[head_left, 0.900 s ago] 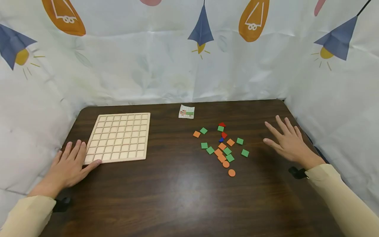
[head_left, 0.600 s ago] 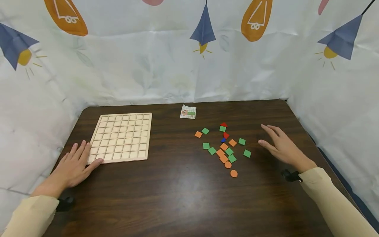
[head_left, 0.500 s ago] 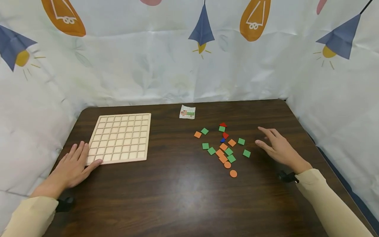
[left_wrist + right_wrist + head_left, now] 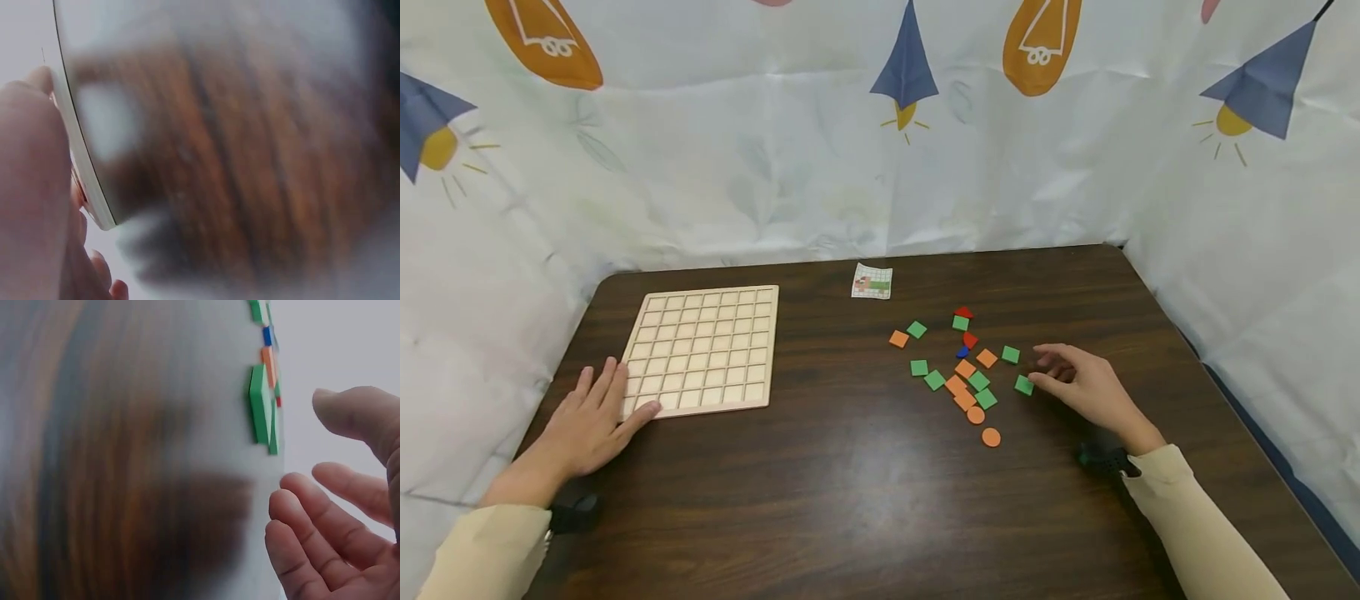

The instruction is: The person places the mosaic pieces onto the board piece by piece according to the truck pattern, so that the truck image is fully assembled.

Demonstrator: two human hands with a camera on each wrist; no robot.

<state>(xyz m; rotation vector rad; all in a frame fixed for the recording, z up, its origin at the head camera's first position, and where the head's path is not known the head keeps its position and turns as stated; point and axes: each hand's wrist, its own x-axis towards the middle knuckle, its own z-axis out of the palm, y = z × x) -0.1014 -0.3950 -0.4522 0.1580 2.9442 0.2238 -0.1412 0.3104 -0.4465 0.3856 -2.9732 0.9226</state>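
Observation:
At the near-left corner of the pale wooden grid board [image 4: 698, 350], my left hand [image 4: 583, 425] rests with fingers spread, the thumb along the front edge. The left wrist view shows the board's edge [image 4: 87, 169] beside the fingers. My right hand [image 4: 1090, 387] hovers at the right of the scattered pieces, fingers bent and thumb apart from them. Its thumb tip is right by a green square tile [image 4: 1024, 385]; another green tile [image 4: 1011, 355] lies just beyond the fingertips. In the right wrist view nothing lies between thumb and fingers, and a green tile [image 4: 259, 405] stands out ahead.
Several orange squares [image 4: 965, 368], green squares [image 4: 978, 381], two orange discs [image 4: 991, 437], red pieces [image 4: 970, 340] and a blue piece [image 4: 962, 352] lie on the dark wood table [image 4: 820, 492]. A small printed pattern card [image 4: 872, 282] lies near the back edge, before a patterned curtain [image 4: 820, 167].
My right hand has moved left and nearer to the green tiles, its spread fingers drawing in and bending. The left hand stays at the board's corner.

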